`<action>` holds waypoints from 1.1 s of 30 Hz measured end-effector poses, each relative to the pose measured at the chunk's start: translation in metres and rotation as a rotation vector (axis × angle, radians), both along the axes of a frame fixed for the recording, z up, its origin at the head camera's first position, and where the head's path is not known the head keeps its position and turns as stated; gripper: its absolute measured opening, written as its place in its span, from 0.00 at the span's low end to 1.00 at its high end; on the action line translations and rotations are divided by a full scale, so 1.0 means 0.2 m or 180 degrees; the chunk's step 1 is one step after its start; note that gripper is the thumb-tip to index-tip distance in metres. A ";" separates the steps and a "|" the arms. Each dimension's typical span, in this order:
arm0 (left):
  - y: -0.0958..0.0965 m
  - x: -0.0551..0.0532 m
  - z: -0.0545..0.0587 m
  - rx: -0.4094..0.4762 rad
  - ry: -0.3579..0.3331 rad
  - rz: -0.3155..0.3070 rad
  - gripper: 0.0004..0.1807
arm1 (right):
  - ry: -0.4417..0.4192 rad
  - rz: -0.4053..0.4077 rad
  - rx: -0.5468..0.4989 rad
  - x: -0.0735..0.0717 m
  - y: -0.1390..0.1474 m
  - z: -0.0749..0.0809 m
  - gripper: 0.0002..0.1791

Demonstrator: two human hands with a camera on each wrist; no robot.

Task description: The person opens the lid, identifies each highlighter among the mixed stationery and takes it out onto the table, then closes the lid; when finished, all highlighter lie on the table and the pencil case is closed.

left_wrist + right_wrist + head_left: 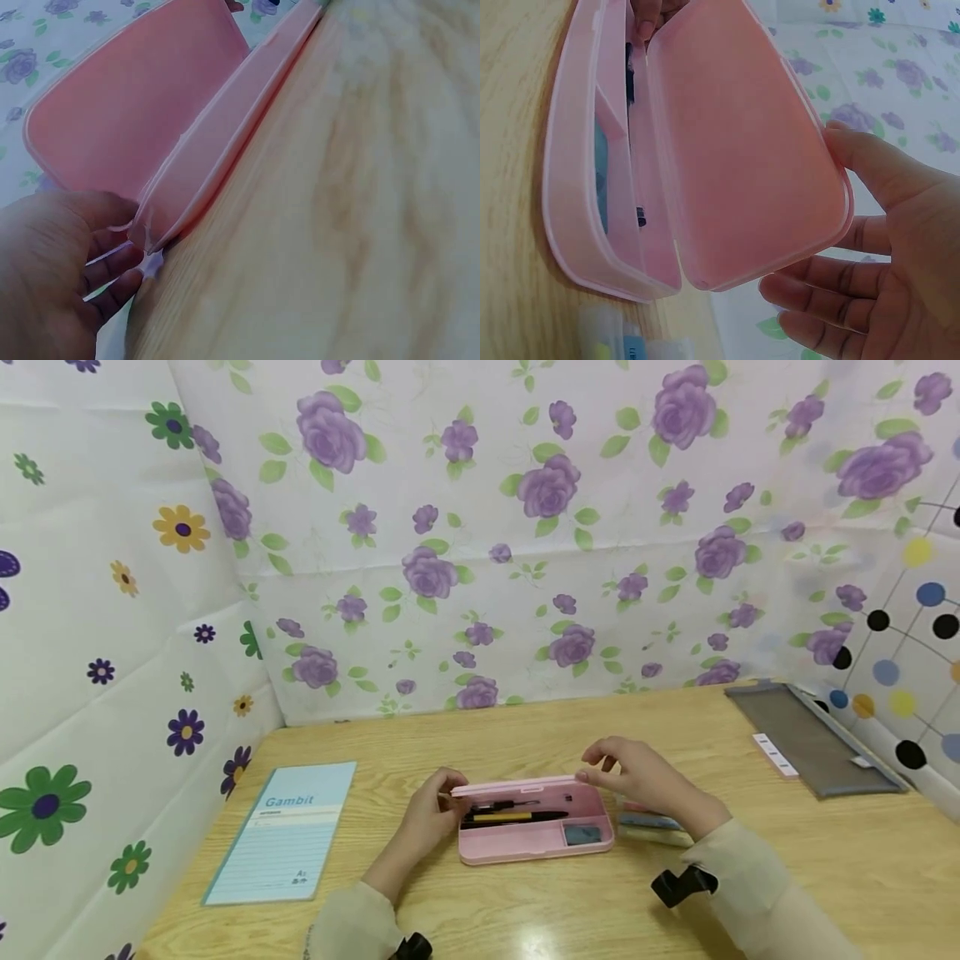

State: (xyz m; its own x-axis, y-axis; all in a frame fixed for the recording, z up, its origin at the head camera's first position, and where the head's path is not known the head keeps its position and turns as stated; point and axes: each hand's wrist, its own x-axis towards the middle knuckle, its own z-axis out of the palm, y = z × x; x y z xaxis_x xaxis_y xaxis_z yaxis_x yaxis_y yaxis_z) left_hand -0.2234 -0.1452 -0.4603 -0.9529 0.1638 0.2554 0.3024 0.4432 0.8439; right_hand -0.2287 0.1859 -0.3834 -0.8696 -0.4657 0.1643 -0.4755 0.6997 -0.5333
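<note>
A pink pencil case (517, 852) sits on the table with its lid (742, 142) raised. Inside, a yellow-and-black pen (517, 817) and a thin black item lie in the long compartment, and a blue-grey block like an eraser (582, 834) is in the small one. At the case's left end, my left hand (431, 814) grips the corner, thumb on the pink plastic. My right hand (637, 777) pinches the lid's edge near its right end, thumb on one side and fingers behind.
Several marker-like sticks (652, 828) lie right of the case, partly under my right forearm. A light-blue notebook (285, 835) is at the left. Farther right are a grey mesh pouch (817, 735) and a small white strip (776, 755). Patterned cloth (450, 635) borders the table.
</note>
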 end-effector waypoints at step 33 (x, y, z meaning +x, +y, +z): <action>0.05 0.17 0.19 -0.1428 0.0142 -0.0701 0.36 | -0.0092 0.0531 0.0360 0.06 0.00 -0.12 0.38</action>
State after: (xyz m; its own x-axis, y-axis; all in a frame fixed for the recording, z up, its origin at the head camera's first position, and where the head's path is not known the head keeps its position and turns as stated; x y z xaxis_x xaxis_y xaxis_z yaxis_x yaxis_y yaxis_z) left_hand -0.1892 -0.1358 -0.4231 -0.8731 0.4627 0.1533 0.4609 0.6811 0.5689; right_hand -0.2159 0.1866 -0.4069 -0.7824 -0.6177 0.0789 -0.5754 0.6687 -0.4709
